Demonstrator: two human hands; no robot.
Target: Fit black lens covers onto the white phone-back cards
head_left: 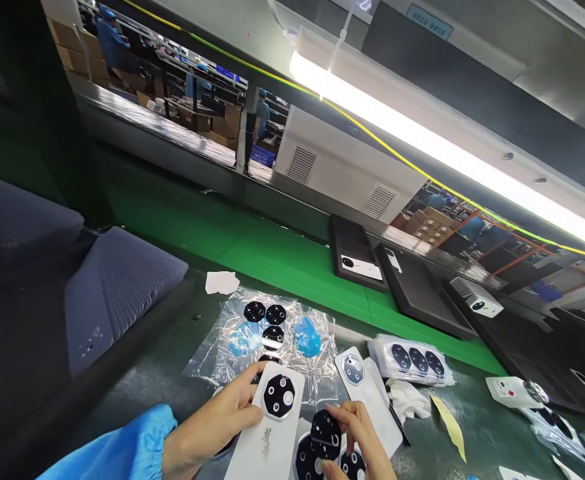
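My left hand (212, 427) is closed on the edge of a white phone back cover (262, 450), thumb on its face. A black octagonal camera plate with lens holes (279, 395) sits in the upper part of the cover. To the right, my right hand (365, 440) pinches a similar loose black camera plate (325, 427) between thumb and fingers. Below it lie more black round-holed plates (308, 460), partly hidden by the hand. Another white phone cover (372, 400) with a pale camera area lies beside my right hand.
Crinkled clear plastic film (222, 340) carries several black plates and blue film pieces. Stacked clear packs (412, 360), crumpled white cloth (408, 399) and a yellow strip (449, 427) lie right. Black trays (359, 250) stand behind; dark fanned sheets (122, 287) are left. A lamp (422, 143) hangs overhead.
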